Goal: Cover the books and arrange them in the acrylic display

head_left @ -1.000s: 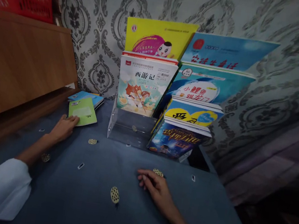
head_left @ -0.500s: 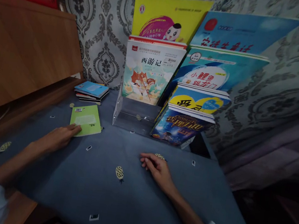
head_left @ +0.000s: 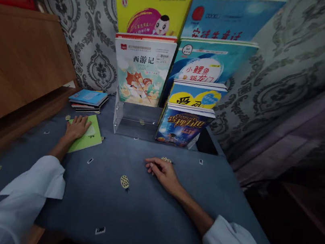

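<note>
My left hand (head_left: 76, 126) lies flat with fingers stretched out on a thin green booklet (head_left: 89, 140) that rests on the blue tablecloth (head_left: 149, 209). My right hand (head_left: 162, 170) rests on the cloth near the middle, fingers loosely curled, holding nothing. Just beyond it stands a clear acrylic book rack (head_left: 129, 120) with tiered children's books: a white illustrated one (head_left: 141, 72) on the left side, a dark blue one (head_left: 181, 127) at the front right, yellow and blue ones behind.
A small stack of books with a blue cover (head_left: 89, 99) lies behind the green booklet. A wooden cabinet (head_left: 12, 63) stands at the left, patterned wallpaper (head_left: 279, 74) behind. The table's right edge drops into a dark gap.
My left hand slid forward from the booklet's near edge onto its cover. The view shifted right and nearer; my right hand stays resting on the cloth.
</note>
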`<state>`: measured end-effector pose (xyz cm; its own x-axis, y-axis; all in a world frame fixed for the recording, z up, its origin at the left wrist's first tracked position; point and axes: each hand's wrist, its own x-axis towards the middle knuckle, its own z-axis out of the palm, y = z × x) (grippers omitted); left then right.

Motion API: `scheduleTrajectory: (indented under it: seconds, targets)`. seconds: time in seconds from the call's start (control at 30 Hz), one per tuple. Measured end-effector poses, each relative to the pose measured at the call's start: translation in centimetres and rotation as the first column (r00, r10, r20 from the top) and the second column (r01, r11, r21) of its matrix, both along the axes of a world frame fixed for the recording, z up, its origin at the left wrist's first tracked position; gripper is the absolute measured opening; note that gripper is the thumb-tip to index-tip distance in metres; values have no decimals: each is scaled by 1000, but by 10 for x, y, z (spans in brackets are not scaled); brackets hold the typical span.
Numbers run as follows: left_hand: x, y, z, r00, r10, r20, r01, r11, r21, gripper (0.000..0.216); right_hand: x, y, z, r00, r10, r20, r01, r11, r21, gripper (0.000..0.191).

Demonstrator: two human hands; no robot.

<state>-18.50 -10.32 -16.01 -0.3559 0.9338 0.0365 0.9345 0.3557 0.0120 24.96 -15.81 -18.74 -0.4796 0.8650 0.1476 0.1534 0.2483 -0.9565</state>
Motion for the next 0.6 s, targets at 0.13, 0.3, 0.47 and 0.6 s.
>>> scheduleTrajectory:
  seconds: [0.13,0.3,0.47,0.6]
  targets:
    - [0,-7,1,1000,-25,-8,25,999,-34,65,0,-1,2,1000,3,11,-3,1000,2,31]
    - [2,-13,3,998,-62,-20,61,997,-46,65,-1,0,2,1000,12,12,-12,1000,-14,30]
    - [5,-17,5,997,-80,-13,79,995,-58,65,-1,0,2,1000,16,17,-16,1000,18,30]
    - [7,-20,7,998,-70,-3,69,995,-74,67,-2,1,0,1000,16,14,-16,999,29,29]
